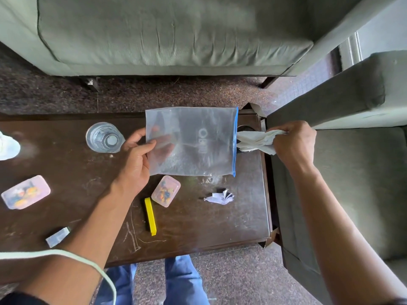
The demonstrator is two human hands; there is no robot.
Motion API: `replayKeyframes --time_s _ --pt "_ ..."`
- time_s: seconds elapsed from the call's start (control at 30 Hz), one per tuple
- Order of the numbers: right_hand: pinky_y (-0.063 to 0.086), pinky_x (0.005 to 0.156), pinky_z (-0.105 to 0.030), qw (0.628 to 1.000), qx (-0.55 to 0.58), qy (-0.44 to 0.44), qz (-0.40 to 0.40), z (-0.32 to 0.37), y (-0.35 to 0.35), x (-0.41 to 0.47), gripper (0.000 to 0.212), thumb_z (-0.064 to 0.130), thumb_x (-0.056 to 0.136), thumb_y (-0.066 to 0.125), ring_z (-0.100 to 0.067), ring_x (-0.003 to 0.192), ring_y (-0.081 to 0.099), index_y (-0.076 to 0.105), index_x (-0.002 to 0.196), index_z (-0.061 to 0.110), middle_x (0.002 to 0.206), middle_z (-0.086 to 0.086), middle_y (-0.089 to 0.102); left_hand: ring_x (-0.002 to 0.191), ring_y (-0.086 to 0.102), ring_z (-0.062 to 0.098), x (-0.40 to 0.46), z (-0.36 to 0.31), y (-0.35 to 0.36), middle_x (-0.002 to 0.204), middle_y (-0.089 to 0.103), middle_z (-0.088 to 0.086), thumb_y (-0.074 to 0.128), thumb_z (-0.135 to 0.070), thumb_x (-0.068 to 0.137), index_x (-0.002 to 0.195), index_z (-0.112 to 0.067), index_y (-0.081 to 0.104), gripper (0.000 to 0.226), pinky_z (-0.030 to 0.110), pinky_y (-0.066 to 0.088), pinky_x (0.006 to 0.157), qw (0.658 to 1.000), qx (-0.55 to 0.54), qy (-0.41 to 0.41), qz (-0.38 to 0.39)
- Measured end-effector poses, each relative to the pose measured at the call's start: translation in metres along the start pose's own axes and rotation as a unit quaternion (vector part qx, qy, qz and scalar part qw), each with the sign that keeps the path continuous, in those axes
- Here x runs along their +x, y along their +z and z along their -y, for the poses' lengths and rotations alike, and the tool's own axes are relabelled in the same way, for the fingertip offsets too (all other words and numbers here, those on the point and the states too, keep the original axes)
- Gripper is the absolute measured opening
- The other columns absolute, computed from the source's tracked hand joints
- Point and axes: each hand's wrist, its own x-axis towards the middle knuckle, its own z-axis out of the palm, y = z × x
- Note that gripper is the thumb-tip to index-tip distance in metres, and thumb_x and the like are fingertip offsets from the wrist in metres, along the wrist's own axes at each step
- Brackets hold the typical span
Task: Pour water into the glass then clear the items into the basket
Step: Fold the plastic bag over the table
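Both hands grip: left hand (134, 164) bag (193, 142), right hand (295, 144) cloth (255, 142).

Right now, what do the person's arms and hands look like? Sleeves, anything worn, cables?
Both forearms are bare; the left hand and right hand wear no gloves, and no rings or watch show. A dark sleeve edge shows at the bottom left corner by the left upper arm. A pale cable loops across the left arm. Blue trousers show below the table edge.

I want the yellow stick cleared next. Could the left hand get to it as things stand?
Probably not right away: the left hand grips the plastic bag. The yellow stick lies uncovered beside that forearm, so once the bag is released the way looks free.
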Motion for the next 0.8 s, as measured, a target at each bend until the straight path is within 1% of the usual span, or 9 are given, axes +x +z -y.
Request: replayKeyframes --time_s 0.07,0.17,0.23,0.3,0.37,0.53,0.67,0.73,0.8 --pt "0.055 0.069 -0.025 1.0 -0.024 -0.003 0.002 0.001 0.007 0.004 0.046 -0.001 0.07 0.056 -0.026 0.078 0.072 0.086 0.095 0.023 0.082 -0.007 0.079 0.104 0.083 0.023 -0.001 0.003 0.003 0.121 0.081 0.014 0.05 0.014 0.103 0.143 0.005 0.058 0.042 0.029 0.068 0.075 1.0 -0.003 -0.005 0.002" --pt "0.048 0.068 -0.025 0.999 -0.051 -0.012 0.004 0.006 0.018 0.009 0.048 0.001 0.069 0.053 -0.029 0.074 0.067 0.086 0.097 0.022 0.08 -0.011 0.075 0.101 0.083 0.02 0.0 0.007 0.005 0.111 0.085 0.006 0.05 0.014 0.102 0.127 -0.002 0.068 0.034 0.03 0.068 0.075 1.0 0.006 -0.004 0.006" --pt "0.053 0.071 -0.028 0.997 -0.069 -0.03 0.014 0.009 0.027 0.011 0.048 0.0 0.071 0.053 -0.031 0.078 0.067 0.085 0.099 0.022 0.085 -0.013 0.076 0.1 0.083 0.02 0.001 0.01 0.005 0.107 0.085 0.005 0.05 0.015 0.101 0.117 -0.009 0.072 0.036 0.032 0.068 0.077 1.0 0.004 -0.004 0.005" --pt "0.06 0.079 -0.033 0.994 -0.1 -0.038 0.025 0.01 0.035 0.014 0.053 -0.003 0.074 0.054 -0.036 0.088 0.072 0.085 0.104 0.027 0.098 -0.015 0.079 0.099 0.083 0.021 0.002 0.014 0.007 0.107 0.085 0.006 0.051 0.015 0.101 0.114 -0.012 0.073 0.037 0.032 0.069 0.076 1.0 -0.004 -0.007 0.009" --pt "0.059 0.079 -0.032 0.99 -0.127 -0.045 0.035 0.009 0.045 0.016 0.056 -0.003 0.074 0.053 -0.039 0.091 0.071 0.085 0.106 0.031 0.102 -0.016 0.078 0.099 0.084 0.023 0.003 0.019 0.008 0.108 0.085 0.008 0.051 0.015 0.101 0.114 -0.012 0.074 0.037 0.031 0.068 0.075 1.0 -0.009 -0.011 0.016" --pt "0.052 0.074 -0.036 0.982 -0.175 -0.056 0.032 0.003 0.06 0.014 0.049 0.004 0.078 0.059 -0.042 0.09 0.07 0.082 0.109 0.035 0.103 -0.015 0.077 0.099 0.084 0.024 0.006 0.024 0.009 0.113 0.084 0.012 0.051 0.015 0.102 0.116 -0.011 0.074 0.037 0.031 0.068 0.074 0.999 -0.023 -0.019 0.023" --pt "0.053 0.086 -0.04 0.978 -0.182 -0.085 0.046 -0.004 0.059 0.009 0.052 0.003 0.08 0.058 -0.038 0.108 0.064 0.079 0.117 0.034 0.118 -0.01 0.073 0.1 0.083 0.021 0.007 0.023 0.01 0.133 0.075 0.016 0.052 0.014 0.102 0.128 -0.004 0.07 0.037 0.03 0.068 0.074 0.999 -0.024 -0.02 0.023" --pt "0.047 0.095 -0.039 0.973 -0.197 -0.115 0.039 0.0 0.053 0.005 0.057 0.002 0.081 0.055 -0.037 0.114 0.058 0.076 0.124 0.032 0.126 -0.009 0.069 0.104 0.082 0.022 0.007 0.02 0.008 0.13 0.077 0.014 0.053 0.013 0.102 0.135 -0.003 0.068 0.039 0.032 0.069 0.077 0.999 -0.019 -0.017 0.025" --pt "0.045 0.098 -0.038 0.974 -0.145 -0.171 -0.013 0.012 0.045 0.0 0.056 0.0 0.076 0.052 -0.036 0.11 0.062 0.078 0.12 0.023 0.126 -0.008 0.073 0.11 0.079 0.025 0.008 0.014 0.006 0.123 0.08 0.012 0.052 0.012 0.102 0.139 -0.004 0.067 0.042 0.037 0.069 0.086 0.999 -0.015 -0.013 0.028"
